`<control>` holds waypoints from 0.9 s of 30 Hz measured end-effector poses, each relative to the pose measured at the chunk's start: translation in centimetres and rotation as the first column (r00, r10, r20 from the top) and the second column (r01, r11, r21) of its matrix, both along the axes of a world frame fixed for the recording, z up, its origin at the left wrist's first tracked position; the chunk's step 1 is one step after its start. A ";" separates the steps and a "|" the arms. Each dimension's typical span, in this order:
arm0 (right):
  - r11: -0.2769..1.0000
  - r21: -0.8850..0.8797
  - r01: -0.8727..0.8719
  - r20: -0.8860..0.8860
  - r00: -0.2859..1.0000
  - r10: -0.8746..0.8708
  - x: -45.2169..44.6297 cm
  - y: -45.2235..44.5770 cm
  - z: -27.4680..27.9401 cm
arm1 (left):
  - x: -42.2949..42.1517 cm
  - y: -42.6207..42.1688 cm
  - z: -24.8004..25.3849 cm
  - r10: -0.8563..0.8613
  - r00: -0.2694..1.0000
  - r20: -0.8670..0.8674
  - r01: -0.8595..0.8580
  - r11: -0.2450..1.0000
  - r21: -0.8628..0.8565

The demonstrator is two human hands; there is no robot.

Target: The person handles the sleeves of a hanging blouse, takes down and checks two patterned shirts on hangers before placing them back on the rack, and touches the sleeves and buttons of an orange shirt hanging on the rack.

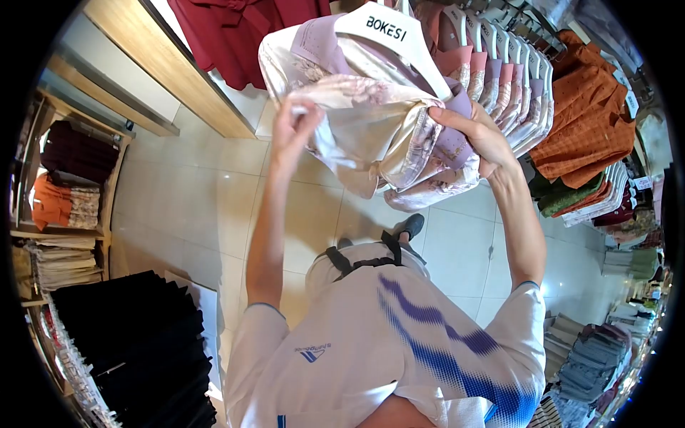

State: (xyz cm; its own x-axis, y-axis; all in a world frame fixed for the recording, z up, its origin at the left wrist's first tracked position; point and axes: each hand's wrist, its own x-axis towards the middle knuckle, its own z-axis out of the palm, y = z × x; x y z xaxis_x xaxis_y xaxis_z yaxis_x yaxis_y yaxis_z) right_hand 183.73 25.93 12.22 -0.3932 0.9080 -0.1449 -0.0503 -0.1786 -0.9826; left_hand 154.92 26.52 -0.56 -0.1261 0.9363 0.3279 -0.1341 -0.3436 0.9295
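Note:
A floral shirt (342, 89) in cream and mauve, with a purple collar, is draped on a white hanger (382, 30) lettered BOKESI. My left hand (296, 128) pinches the edge of the shirt's fabric at its left side. On the other side, my right hand (479, 135) grips the shirt near the purple collar, with the thumb lying on top and the fingers behind the cloth. Between my hands the fabric is pulled open and its pale inner side shows. The hanger's hook is cut off at the top of the view.
Several similar shirts on white hangers (510, 71) hang close at the right, beside orange garments (589, 107). A dark red garment (225, 36) hangs at upper left. Black clothes (132, 349) fill a rack at lower left. Shelves (107, 192) with folded clothes stand at the left; tiled floor (457, 242) lies below.

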 end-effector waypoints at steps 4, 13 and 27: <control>0.993 -0.114 0.037 -0.054 0.998 -0.044 -0.2 -0.1 0.8 | 4.9 -5.2 -5.7 0.011 0.872 -0.490 -0.008 1.000 0.007; 0.998 -0.017 0.056 0.007 0.998 -0.056 -1.7 0.3 1.9 | 7.3 -5.0 -8.6 -0.243 0.850 -0.466 0.187 0.969 -0.164; 0.972 0.235 -0.001 0.202 0.978 -0.048 -0.7 1.8 0.8 | 8.1 -7.8 -4.4 -0.072 0.806 0.587 0.386 0.816 -0.430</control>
